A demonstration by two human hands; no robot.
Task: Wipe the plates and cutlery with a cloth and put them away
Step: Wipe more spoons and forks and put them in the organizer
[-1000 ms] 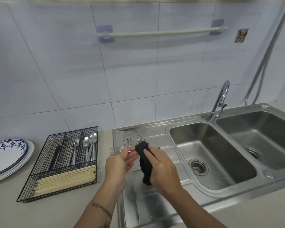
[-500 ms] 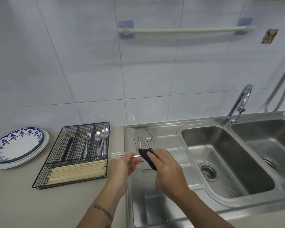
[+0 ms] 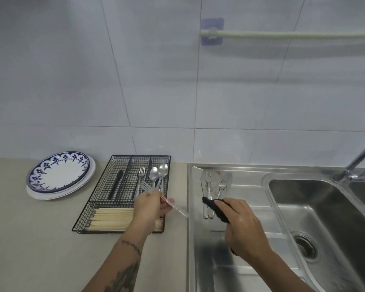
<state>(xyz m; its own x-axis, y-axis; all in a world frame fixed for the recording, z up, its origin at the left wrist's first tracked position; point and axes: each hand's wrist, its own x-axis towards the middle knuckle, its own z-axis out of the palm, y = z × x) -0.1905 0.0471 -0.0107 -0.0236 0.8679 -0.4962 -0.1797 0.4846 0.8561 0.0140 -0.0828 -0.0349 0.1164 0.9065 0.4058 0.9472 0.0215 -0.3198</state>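
The left hand [image 3: 150,205] pinches a wiped fork [image 3: 156,193] over the wire tray [image 3: 122,192], likely to drop it in, while the right hand [image 3: 243,226] clutches the cloth [image 3: 214,206] near the dirty cutlery [image 3: 214,186].

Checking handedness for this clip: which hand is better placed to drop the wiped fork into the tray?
Left. The left hand already pinches the fork right over the tray, tines toward the fork slot. The right hand holds the cloth over the drainboard.

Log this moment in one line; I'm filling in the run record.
left hand: holds fork over tray | right hand: holds cloth over drainboard | unwiped cutlery on drainboard
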